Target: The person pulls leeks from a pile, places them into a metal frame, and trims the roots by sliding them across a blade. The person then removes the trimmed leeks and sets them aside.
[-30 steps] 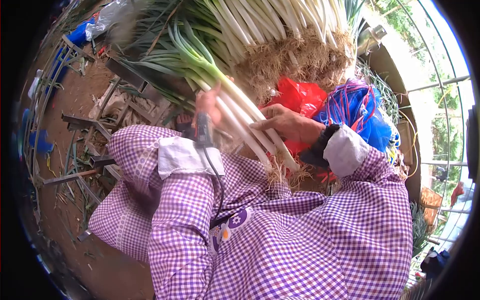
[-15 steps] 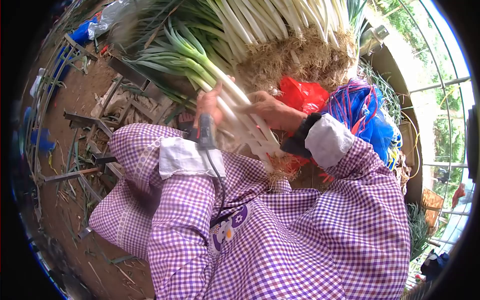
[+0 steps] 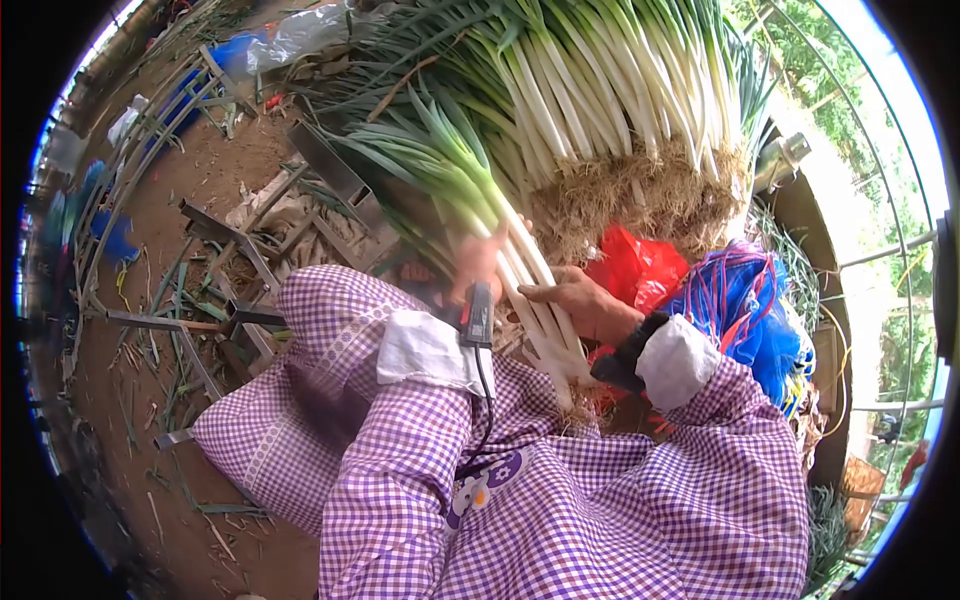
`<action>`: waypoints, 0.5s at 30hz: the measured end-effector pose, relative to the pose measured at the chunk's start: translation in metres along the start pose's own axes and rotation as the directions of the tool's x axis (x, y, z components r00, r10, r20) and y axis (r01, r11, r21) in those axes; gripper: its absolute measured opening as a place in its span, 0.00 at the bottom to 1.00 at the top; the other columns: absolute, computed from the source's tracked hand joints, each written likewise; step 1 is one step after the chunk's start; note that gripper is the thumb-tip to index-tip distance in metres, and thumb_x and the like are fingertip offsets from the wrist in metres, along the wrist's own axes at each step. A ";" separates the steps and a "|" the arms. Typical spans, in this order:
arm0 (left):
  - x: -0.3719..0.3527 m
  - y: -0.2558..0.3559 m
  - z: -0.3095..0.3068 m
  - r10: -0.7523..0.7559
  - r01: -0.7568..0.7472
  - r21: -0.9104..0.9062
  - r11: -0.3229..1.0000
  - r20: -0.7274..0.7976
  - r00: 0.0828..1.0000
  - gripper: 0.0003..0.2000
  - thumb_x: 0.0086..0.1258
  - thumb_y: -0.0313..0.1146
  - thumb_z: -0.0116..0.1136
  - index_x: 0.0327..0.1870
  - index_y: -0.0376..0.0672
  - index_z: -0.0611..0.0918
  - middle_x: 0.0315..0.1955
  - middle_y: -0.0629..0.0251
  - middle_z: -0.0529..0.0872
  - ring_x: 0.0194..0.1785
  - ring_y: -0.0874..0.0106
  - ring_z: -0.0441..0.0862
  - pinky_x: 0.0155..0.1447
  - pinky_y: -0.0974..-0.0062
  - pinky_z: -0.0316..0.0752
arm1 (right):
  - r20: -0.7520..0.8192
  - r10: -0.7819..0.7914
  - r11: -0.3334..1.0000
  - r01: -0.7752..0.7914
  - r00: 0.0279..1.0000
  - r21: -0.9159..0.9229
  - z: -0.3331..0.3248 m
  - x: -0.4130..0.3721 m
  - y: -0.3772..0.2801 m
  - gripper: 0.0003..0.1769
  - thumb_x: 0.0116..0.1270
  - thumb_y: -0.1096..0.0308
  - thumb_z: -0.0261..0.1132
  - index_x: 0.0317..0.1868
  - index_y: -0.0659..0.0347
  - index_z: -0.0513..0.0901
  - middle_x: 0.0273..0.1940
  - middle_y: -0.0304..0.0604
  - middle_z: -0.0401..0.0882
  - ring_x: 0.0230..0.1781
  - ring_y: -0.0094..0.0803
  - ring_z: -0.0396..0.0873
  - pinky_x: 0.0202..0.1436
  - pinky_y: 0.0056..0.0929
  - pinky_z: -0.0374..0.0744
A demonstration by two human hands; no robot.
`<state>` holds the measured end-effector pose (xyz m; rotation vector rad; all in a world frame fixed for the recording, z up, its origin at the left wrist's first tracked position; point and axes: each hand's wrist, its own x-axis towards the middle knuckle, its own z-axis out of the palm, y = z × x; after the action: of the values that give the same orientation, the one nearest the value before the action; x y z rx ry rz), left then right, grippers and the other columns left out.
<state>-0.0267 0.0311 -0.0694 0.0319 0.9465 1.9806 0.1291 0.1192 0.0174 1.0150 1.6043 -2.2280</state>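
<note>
A small bunch of green onions (image 3: 520, 250) slants across my lap, leaves toward the upper left and roots (image 3: 580, 405) toward me. My left hand (image 3: 480, 265) is wrapped around the stalks just below the green leaves and is slightly blurred. Lower on the white stems, my right hand (image 3: 592, 308) grips from the right side, thumb over the front; its other fingers are partly hidden. A grey device with a cable (image 3: 478, 318) sits at my left wrist. Beyond my hands lies a large pile of green onions (image 3: 610, 90), roots facing me.
A red plastic bag (image 3: 637, 268) and a blue bundle with pink strings (image 3: 735, 295) lie to the right. Metal frame bars (image 3: 240, 240) stand on the littered soil at left. A silvery plastic sheet (image 3: 310, 35) lies at the upper left.
The camera view has shifted, so the pile and my hands appear lower and farther right. My right hand, blurred before, now shows sharply on the stems. Both hands keep the bunch.
</note>
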 end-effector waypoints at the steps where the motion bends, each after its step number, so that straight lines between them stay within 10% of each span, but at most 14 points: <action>1: -0.005 0.002 0.006 0.007 -0.007 -0.038 0.999 0.002 1.000 0.20 0.81 0.36 0.60 0.65 0.31 0.78 0.55 0.51 0.88 0.58 0.59 0.87 0.62 0.59 0.83 | -0.012 0.006 0.999 -0.005 1.000 0.037 0.004 -0.003 0.000 0.16 0.74 0.70 0.70 0.57 0.70 0.84 0.44 0.46 0.89 0.41 0.34 0.88 0.46 0.35 0.87; 6: -0.029 0.028 0.031 -0.224 0.216 -0.177 0.960 -0.025 0.974 0.22 0.80 0.34 0.61 0.69 0.32 0.75 0.59 0.48 0.86 0.63 0.57 0.85 0.65 0.53 0.83 | 0.005 -0.004 0.991 0.003 1.000 0.130 0.005 -0.008 0.002 0.16 0.76 0.71 0.69 0.59 0.70 0.83 0.47 0.48 0.89 0.44 0.36 0.89 0.49 0.37 0.89; 15: -0.010 0.009 0.009 -0.135 0.142 -0.118 0.983 0.065 0.989 0.16 0.77 0.33 0.65 0.59 0.34 0.79 0.46 0.53 0.88 0.48 0.58 0.88 0.54 0.52 0.87 | 0.148 0.055 0.991 -0.072 0.987 0.113 0.003 -0.014 -0.006 0.20 0.80 0.62 0.66 0.63 0.68 0.80 0.49 0.47 0.89 0.44 0.36 0.90 0.50 0.36 0.89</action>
<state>-0.0244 0.0263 -0.0541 -0.0450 0.7687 1.8952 0.1345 0.1156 0.0313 0.8968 1.3757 -2.3181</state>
